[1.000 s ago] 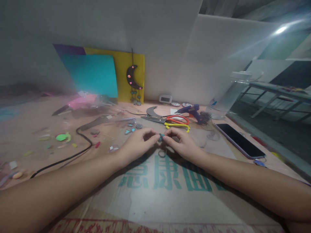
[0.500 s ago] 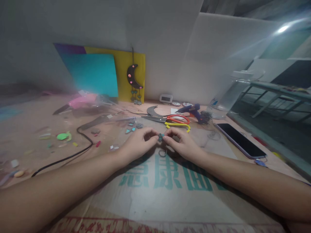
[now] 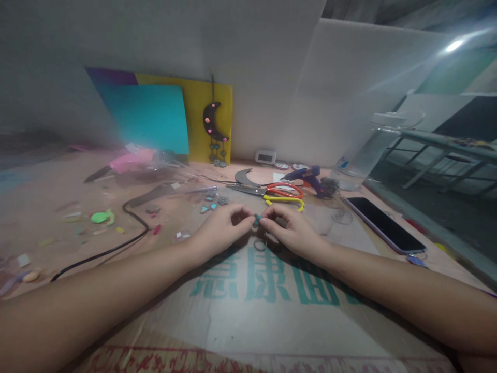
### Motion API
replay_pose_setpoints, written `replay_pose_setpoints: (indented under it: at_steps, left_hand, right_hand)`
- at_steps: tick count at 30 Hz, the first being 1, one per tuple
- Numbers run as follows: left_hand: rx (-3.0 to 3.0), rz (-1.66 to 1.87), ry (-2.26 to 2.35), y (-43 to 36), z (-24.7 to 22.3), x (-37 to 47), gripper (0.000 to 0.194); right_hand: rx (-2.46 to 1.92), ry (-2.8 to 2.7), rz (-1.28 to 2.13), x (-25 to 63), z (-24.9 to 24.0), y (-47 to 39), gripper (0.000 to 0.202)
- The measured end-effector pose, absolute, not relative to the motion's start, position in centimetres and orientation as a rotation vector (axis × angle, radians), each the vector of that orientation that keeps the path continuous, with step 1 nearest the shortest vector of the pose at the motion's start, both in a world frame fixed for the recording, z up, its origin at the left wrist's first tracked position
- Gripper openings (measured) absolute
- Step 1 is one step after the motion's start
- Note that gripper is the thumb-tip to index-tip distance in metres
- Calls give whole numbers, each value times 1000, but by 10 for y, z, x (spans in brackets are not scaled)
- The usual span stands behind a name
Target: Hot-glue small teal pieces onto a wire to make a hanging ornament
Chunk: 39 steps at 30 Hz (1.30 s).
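Observation:
Between the fingertips of both hands is a small teal and grey piece point(image 3: 257, 220); its exact shape is too small to tell. My left hand point(image 3: 227, 227) pinches it from the left, and my right hand point(image 3: 288, 228) pinches it from the right. Just below the fingertips lies a thin dark loop of cord point(image 3: 260, 245). Small teal and grey pieces point(image 3: 208, 207) rest beyond my left hand. Behind both hands lie scissors point(image 3: 285, 192) with red and yellow handles and a grey crescent point(image 3: 247, 177).
A blue glue gun point(image 3: 310, 178) and a phone point(image 3: 384, 224) lie to the right. A black cable point(image 3: 104, 254) crosses the left side among colourful scraps. At the back, a decorated dark moon point(image 3: 212, 123) hangs before a yellow board point(image 3: 194, 114).

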<state>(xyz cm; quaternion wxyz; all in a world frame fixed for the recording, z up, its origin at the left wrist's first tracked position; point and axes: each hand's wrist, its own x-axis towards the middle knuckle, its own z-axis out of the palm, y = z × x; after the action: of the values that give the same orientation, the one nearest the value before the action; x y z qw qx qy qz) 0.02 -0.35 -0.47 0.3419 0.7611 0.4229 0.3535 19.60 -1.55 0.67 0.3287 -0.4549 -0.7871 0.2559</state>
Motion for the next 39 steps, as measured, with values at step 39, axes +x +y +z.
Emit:
replay_pose_setpoints:
  at_steps: [39]
  left_hand:
    - [1927, 940, 1091, -4, -4, 2, 17]
  right_hand:
    - [-1180, -2031, 689, 196, 6, -15, 14]
